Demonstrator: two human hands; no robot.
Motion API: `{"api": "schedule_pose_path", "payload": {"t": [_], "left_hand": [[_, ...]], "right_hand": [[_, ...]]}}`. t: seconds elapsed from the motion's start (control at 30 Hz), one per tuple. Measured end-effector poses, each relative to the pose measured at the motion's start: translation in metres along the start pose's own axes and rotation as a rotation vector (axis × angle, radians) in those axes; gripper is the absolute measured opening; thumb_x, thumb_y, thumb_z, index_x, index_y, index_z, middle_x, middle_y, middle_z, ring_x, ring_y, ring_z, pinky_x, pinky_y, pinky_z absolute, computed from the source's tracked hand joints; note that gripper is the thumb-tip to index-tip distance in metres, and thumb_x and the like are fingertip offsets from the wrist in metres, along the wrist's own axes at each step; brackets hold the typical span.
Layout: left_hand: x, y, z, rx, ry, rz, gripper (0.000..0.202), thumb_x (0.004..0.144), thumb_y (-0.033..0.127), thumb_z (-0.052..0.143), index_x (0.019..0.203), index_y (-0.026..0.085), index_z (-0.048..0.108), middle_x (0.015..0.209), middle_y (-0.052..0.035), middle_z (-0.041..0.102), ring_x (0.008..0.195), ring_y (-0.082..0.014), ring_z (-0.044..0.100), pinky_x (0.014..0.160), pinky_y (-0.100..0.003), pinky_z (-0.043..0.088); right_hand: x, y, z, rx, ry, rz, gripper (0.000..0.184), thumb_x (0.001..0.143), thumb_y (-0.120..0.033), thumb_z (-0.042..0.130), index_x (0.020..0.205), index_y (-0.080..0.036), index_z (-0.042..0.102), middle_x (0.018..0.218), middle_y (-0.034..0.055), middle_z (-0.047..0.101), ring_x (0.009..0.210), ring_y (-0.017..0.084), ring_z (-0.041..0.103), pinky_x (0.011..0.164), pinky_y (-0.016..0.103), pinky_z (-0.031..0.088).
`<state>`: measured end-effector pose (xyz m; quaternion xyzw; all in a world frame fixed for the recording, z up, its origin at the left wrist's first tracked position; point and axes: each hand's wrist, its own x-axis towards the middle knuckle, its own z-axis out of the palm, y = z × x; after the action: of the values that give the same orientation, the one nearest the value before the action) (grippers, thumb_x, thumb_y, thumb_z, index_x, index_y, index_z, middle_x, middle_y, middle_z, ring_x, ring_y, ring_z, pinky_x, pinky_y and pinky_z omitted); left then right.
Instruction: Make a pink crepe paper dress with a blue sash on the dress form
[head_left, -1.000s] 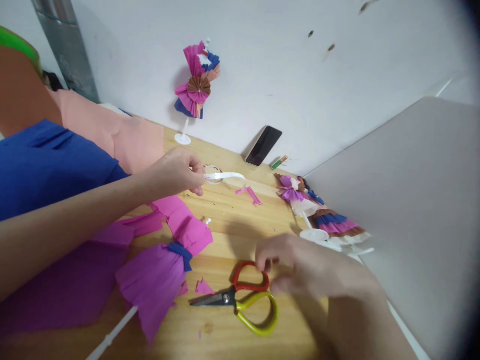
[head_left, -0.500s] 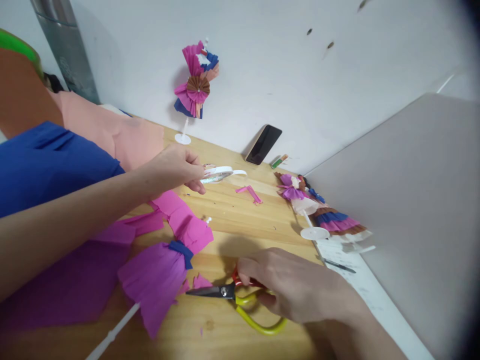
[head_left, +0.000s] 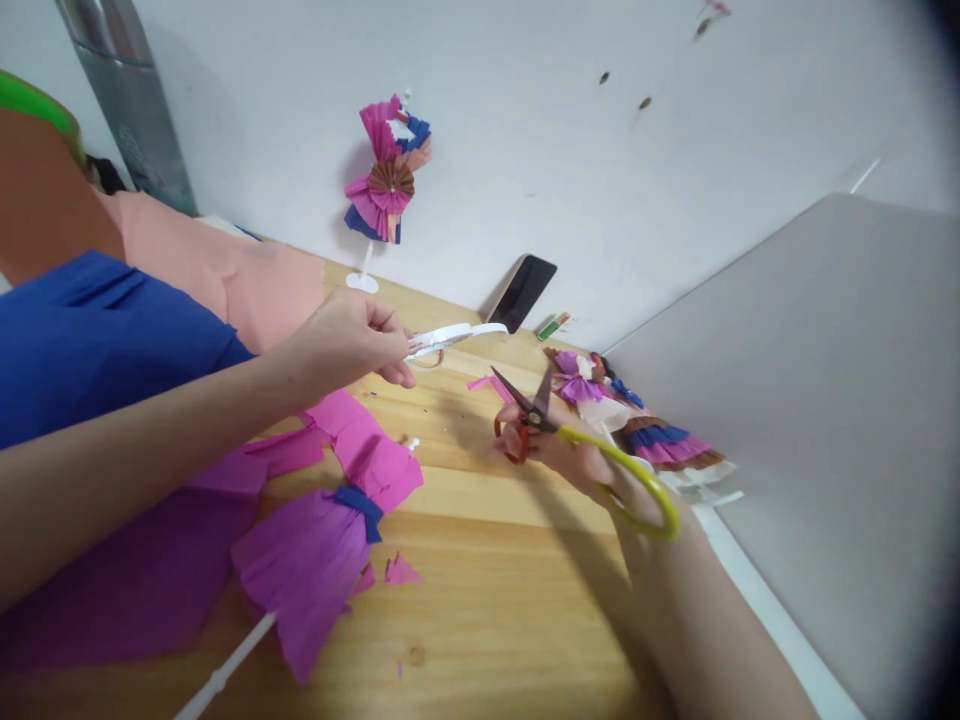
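My left hand (head_left: 346,338) is raised over the wooden table (head_left: 480,560) and pinches a roll of white tape with a strip (head_left: 457,334) pulled out to the right. My right hand (head_left: 581,462) grips red-and-yellow scissors (head_left: 559,432), blades apart and pointing up-left, just below the free end of the strip. A purple crepe-paper skirt with a blue band (head_left: 319,555) on a white stick (head_left: 221,672) lies in front of my left forearm.
Crepe sheets in blue (head_left: 97,330), peach (head_left: 240,275) and purple (head_left: 120,590) cover the left. A paper-dressed figure (head_left: 386,185) stands by the wall, another (head_left: 637,430) lies at right. A phone (head_left: 525,290) leans on the wall. A grey board (head_left: 825,400) slopes at right.
My right hand picked the scissors up off the table and carried them up toward the tape strip, blades now apart. My left hand stayed put with the tape.
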<state>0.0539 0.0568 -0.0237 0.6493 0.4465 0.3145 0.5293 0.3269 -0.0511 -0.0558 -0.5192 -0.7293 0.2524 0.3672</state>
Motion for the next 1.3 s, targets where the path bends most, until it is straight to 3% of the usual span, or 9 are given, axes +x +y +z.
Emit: {"api": "schedule_pose_path", "payload": {"t": [0.1,0.33,0.63,0.77,0.93,1.03,1.13,1.23,1.3], "left_hand": [[-0.001,-0.001,0.004,-0.031,0.016,0.032,0.019,0.064,0.007,0.054,0.047,0.015,0.052,0.059,0.0002,0.068,0.057,-0.0115,0.069,0.055,-0.016,0.054],[-0.007,-0.001,0.015,-0.025,-0.052,0.095,0.022,0.059,0.003,0.053,0.041,0.015,0.048,0.059,0.0018,0.065,0.048,-0.0104,0.066,0.046,-0.016,0.052],[-0.008,-0.012,0.017,-0.001,-0.128,0.156,0.021,0.059,0.005,0.054,0.043,0.017,0.045,0.066,-0.0006,0.070,0.049,-0.0146,0.069,0.043,-0.017,0.052],[-0.008,-0.006,0.016,-0.016,-0.096,0.086,0.023,0.061,0.004,0.056,0.043,0.016,0.048,0.061,0.0001,0.070,0.046,-0.0124,0.067,0.044,-0.017,0.053],[-0.010,0.000,0.014,-0.028,-0.109,0.046,0.025,0.063,0.000,0.052,0.044,0.016,0.050,0.053,0.0010,0.069,0.048,-0.0121,0.068,0.045,-0.014,0.051],[-0.010,-0.001,0.014,-0.010,-0.186,0.047,0.025,0.064,0.000,0.050,0.045,0.017,0.050,0.044,0.0026,0.065,0.049,-0.0124,0.069,0.046,-0.013,0.050],[-0.010,-0.006,0.015,-0.016,-0.288,0.046,0.026,0.065,0.000,0.050,0.045,0.018,0.049,0.041,0.0045,0.062,0.047,-0.0122,0.068,0.047,-0.013,0.051],[-0.011,-0.010,0.017,-0.024,-0.369,0.085,0.024,0.063,0.001,0.050,0.045,0.017,0.050,0.046,0.0046,0.064,0.048,-0.0121,0.069,0.045,-0.013,0.051],[-0.012,-0.011,0.017,-0.021,-0.398,0.118,0.022,0.060,0.000,0.049,0.045,0.016,0.051,0.052,0.0044,0.067,0.049,-0.0122,0.069,0.043,-0.013,0.050]], "right_hand": [[0.002,-0.002,0.017,0.295,-0.219,0.274,0.061,0.086,-0.074,0.037,0.110,-0.020,0.054,0.080,0.0053,0.059,0.065,0.018,0.057,0.063,0.035,0.049],[0.009,-0.022,0.033,0.286,-0.143,0.389,0.073,0.080,-0.078,0.045,0.114,-0.013,0.048,0.064,0.0017,0.060,0.053,0.016,0.056,0.052,0.029,0.046],[0.007,-0.023,0.038,0.215,-0.082,0.518,0.067,0.078,-0.076,0.047,0.107,-0.015,0.049,0.053,-0.0056,0.051,0.037,0.014,0.052,0.034,0.025,0.039],[0.008,-0.019,0.023,-0.015,-0.169,0.533,0.055,0.087,-0.066,0.041,0.104,-0.016,0.055,0.049,-0.0059,0.048,0.034,0.013,0.048,0.034,0.023,0.034],[0.008,-0.022,0.004,-0.741,-0.392,0.503,0.021,0.082,-0.033,0.057,0.092,-0.019,0.068,0.060,0.0012,0.060,0.049,0.013,0.051,0.046,0.023,0.030],[0.004,-0.028,0.001,-0.854,-0.552,0.449,0.040,0.075,-0.017,0.056,0.112,-0.027,0.067,0.064,-0.0006,0.065,0.052,0.014,0.054,0.049,0.024,0.030],[0.002,-0.032,0.002,-0.825,-0.388,0.427,0.037,0.080,-0.021,0.055,0.115,-0.024,0.066,0.075,0.0035,0.070,0.063,0.019,0.063,0.055,0.026,0.040],[0.002,-0.035,0.007,-0.579,-0.084,0.181,0.042,0.086,-0.026,0.053,0.127,-0.021,0.058,0.105,0.0095,0.070,0.075,0.018,0.064,0.061,0.029,0.049],[0.003,-0.034,0.011,-0.345,-0.052,0.017,0.046,0.086,-0.025,0.055,0.132,-0.023,0.052,0.117,0.0094,0.064,0.070,0.013,0.061,0.057,0.026,0.050]]}}
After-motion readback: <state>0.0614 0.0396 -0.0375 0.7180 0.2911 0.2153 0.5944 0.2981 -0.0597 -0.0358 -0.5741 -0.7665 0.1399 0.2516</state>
